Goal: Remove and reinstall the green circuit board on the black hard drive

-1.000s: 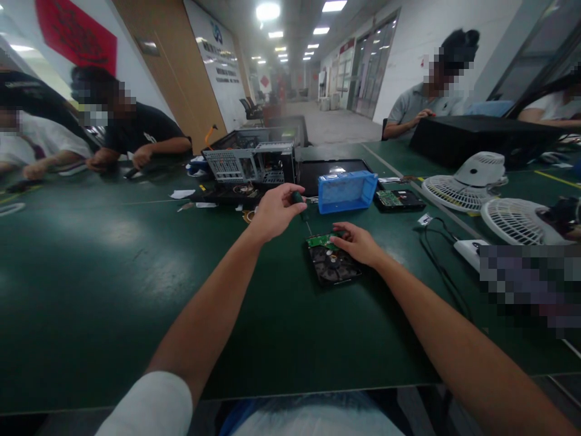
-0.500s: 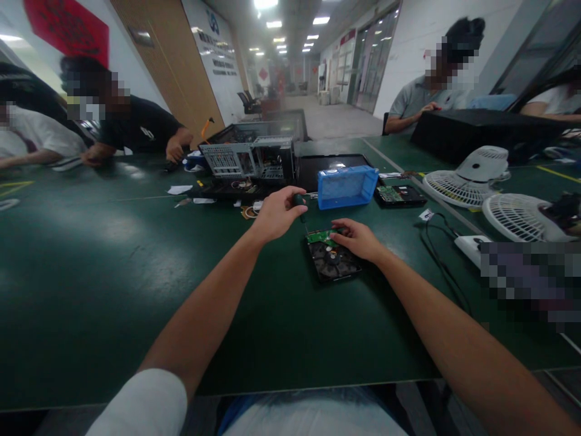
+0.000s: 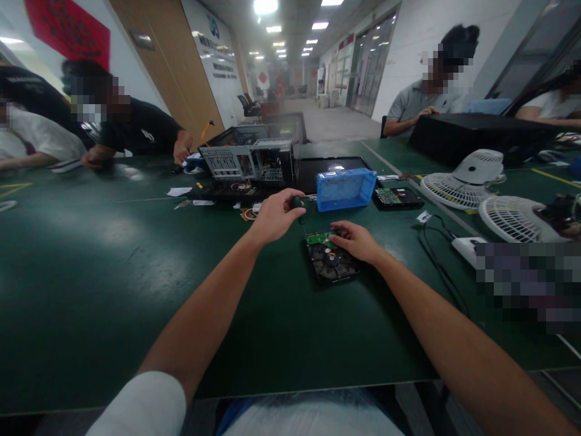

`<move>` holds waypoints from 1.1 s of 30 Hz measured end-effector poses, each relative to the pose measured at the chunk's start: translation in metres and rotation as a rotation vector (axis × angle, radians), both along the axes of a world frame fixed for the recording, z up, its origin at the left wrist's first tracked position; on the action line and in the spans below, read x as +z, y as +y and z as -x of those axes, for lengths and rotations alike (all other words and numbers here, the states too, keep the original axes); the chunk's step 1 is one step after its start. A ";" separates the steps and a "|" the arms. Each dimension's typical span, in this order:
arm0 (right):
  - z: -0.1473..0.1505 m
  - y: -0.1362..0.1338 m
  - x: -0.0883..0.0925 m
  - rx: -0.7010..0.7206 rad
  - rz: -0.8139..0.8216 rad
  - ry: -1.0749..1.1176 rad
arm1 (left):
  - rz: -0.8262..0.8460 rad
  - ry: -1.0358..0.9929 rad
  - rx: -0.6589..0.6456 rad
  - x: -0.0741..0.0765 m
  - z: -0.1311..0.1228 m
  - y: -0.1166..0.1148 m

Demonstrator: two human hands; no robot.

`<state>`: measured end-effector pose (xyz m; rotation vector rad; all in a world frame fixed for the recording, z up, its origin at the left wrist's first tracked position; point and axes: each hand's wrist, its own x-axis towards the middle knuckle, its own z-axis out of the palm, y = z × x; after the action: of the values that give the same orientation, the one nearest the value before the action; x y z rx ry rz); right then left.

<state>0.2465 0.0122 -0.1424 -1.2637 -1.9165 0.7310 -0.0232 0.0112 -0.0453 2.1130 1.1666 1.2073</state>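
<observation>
A hard drive (image 3: 333, 269) lies on the green table in front of me, its black metal body and motor hub facing up. A green circuit board (image 3: 319, 238) covers its far end. My left hand (image 3: 276, 215) is closed around the dark green handle of a screwdriver (image 3: 298, 203). The screwdriver's thin shaft points down to the far left corner of the drive; I cannot make out where its tip sits. My right hand (image 3: 358, 242) grips the drive's far right side, with thumb and fingers on the board and edge.
Beyond the drive stands a blue plastic bin (image 3: 345, 189) on its side, with a second hard drive (image 3: 399, 198) to its right. An open computer case (image 3: 247, 162) is behind, left. White fan parts (image 3: 449, 184) and a power strip (image 3: 465, 245) lie right. Several people sit around the table.
Both hands keep almost the same positions on the screwdriver and the hard drive. The whole view has shifted very slightly.
</observation>
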 end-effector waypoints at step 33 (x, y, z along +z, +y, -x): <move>0.000 -0.003 0.005 0.000 -0.021 -0.046 | -0.188 0.223 0.003 0.008 -0.010 -0.017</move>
<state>0.2460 0.0094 -0.1377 -1.2777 -1.9563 0.6855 -0.0137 -0.0057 -0.0371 2.4388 1.1890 1.1441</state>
